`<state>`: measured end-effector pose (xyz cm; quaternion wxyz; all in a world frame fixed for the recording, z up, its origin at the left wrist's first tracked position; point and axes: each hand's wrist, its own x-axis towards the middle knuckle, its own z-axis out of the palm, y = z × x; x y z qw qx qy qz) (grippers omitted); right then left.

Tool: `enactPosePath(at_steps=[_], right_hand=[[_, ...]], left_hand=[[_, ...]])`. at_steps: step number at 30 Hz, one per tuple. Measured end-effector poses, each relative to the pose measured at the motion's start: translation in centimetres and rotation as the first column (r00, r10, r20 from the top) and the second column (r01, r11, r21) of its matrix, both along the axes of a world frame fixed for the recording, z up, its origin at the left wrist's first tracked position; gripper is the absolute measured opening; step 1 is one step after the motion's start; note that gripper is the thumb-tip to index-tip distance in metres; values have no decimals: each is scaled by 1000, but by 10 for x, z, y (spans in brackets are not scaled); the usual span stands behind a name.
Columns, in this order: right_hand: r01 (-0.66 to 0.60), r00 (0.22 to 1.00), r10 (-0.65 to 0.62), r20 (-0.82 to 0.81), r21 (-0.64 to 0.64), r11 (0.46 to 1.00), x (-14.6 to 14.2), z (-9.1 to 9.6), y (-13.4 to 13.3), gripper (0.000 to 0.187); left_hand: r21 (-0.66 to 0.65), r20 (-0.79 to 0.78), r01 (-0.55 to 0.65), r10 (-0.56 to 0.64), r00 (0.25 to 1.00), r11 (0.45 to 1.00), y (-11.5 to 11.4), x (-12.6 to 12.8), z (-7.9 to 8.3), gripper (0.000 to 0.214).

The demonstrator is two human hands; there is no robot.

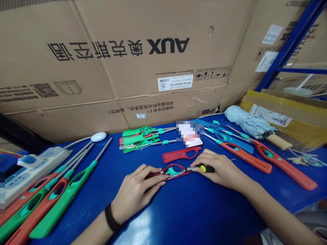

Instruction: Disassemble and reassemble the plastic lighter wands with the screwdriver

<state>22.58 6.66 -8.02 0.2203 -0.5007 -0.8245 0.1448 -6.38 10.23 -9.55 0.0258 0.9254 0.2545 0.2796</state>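
Observation:
My left hand (141, 187) is closed on the handle end of an opened red gas lighter (182, 174), with its fingers lying over the casing. Inside that half shell a teal trigger (174, 171) and thin wires show. My right hand (217, 167) grips a screwdriver (207, 168) with a black and yellow handle. Its metal shaft points left and meets the front end of the red shell, though the exact tip is hard to make out. Just beyond lies the loose matching red cover (181, 154), flat on the blue table (163, 217).
Finished-looking red and green lighters (68, 190) lie at left beside a white power strip (33, 170). Opened green lighters (140, 137) and a phone (189, 134) lie behind. Orange lighters (286, 165) and a folded umbrella (249, 120) are at right. Cardboard (102, 75) walls the back.

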Motion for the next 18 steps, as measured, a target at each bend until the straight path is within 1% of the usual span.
enactPosePath(at_steps=[5,11,18], right_hand=[[6,1000,-6,8,2,1000,0,0,-1,15],[17,1000,-17,6,-8,1000,1,2,-1,16],[24,1000,-24,5,-22,999,5,2,0,15]], left_hand=[[6,-4,-4,4,1000,1000,-1,0,2,22],[13,-11,-11,11,1000,1000,-2,0,1,22],[-5,-2,-19,19,1000,1000,-1,2,2,20]])
